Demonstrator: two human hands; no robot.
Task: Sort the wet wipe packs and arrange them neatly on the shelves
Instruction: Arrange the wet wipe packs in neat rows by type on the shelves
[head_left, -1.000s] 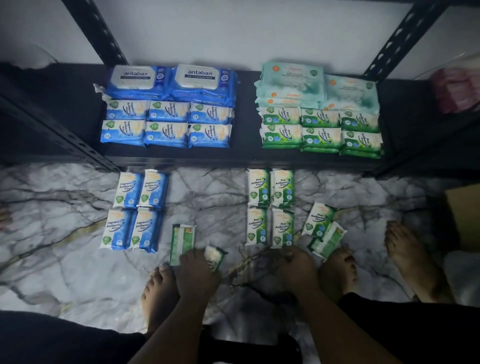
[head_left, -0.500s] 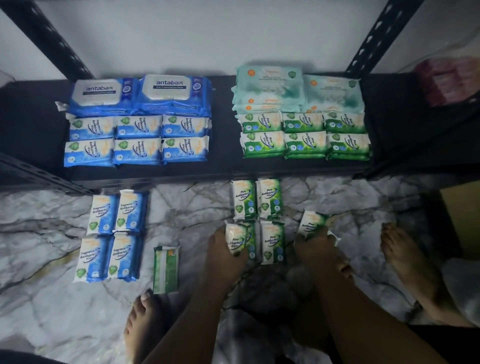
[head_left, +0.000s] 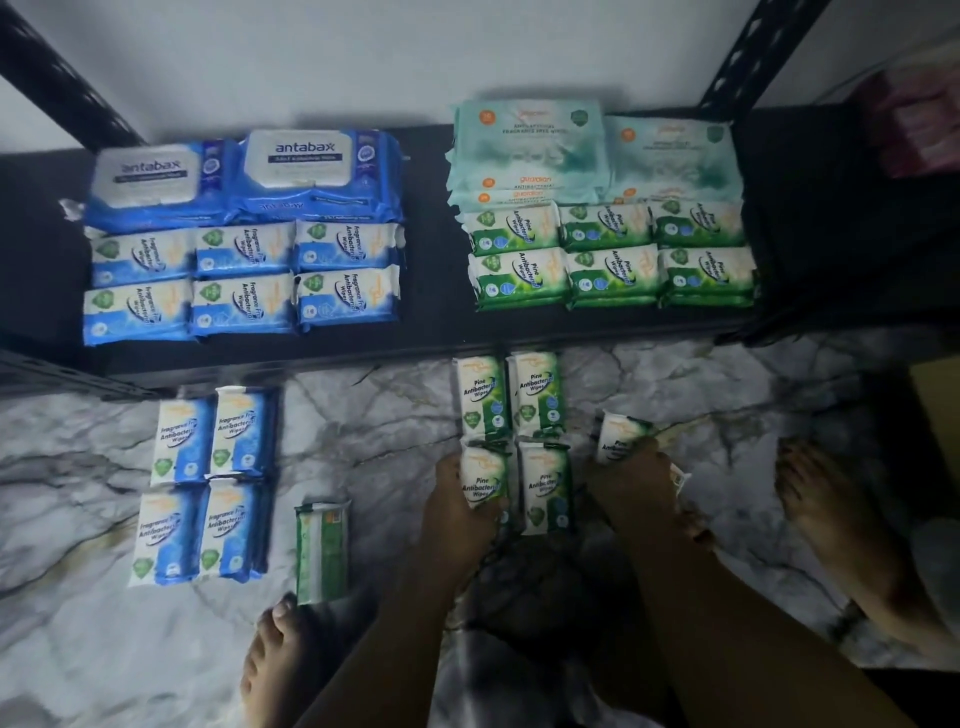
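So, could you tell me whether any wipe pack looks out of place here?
Yes: one green pack lies alone on the floor next to the blue floor packs, away from the other pine packs, and it shows no front label, unlike the rest.

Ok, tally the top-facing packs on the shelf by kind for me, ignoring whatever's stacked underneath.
Large blue antabax packs: 2
Small blue Fragrance Free packs: 6
Teal guardian packs: 2
Small green Pine packs: 6
Total: 16 top faces; the layers beneath cannot be counted from this view.
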